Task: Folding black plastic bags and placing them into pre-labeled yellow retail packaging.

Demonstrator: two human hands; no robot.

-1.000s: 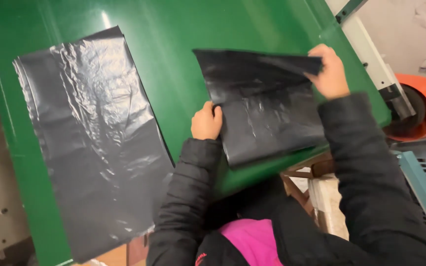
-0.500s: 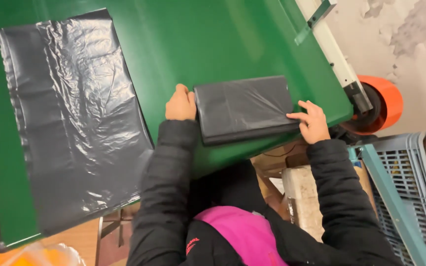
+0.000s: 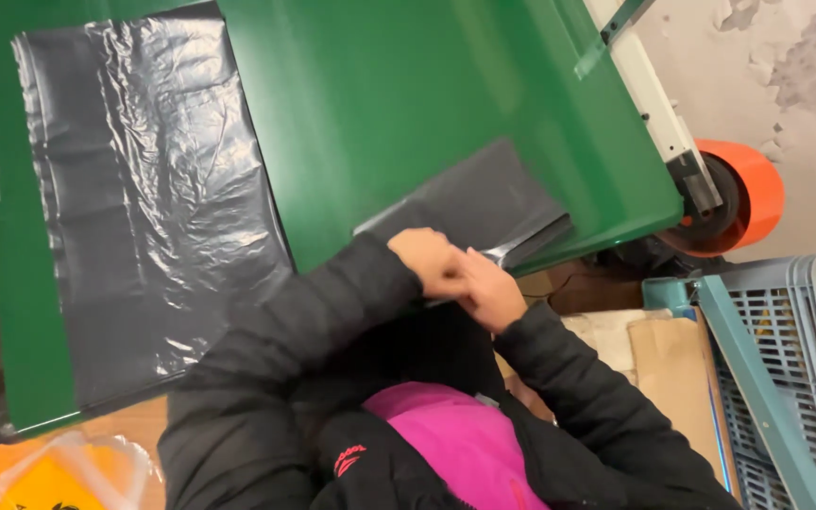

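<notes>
Head view is showing a flat black plastic bag (image 3: pixel 153 208) lying spread on the green table (image 3: pixel 408 104) at left, while the left hand (image 3: pixel 432 262) and right hand (image 3: pixel 488 288) are meeting, both gripping the folded black bag (image 3: pixel 484 203) at the table's near edge.

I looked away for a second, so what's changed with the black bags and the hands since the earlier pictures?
The folded black bag has been folded smaller and drawn to the green table's near edge. The left hand and right hand, apart before, now meet there on its edge. The flat black bag stayed spread out.
</notes>
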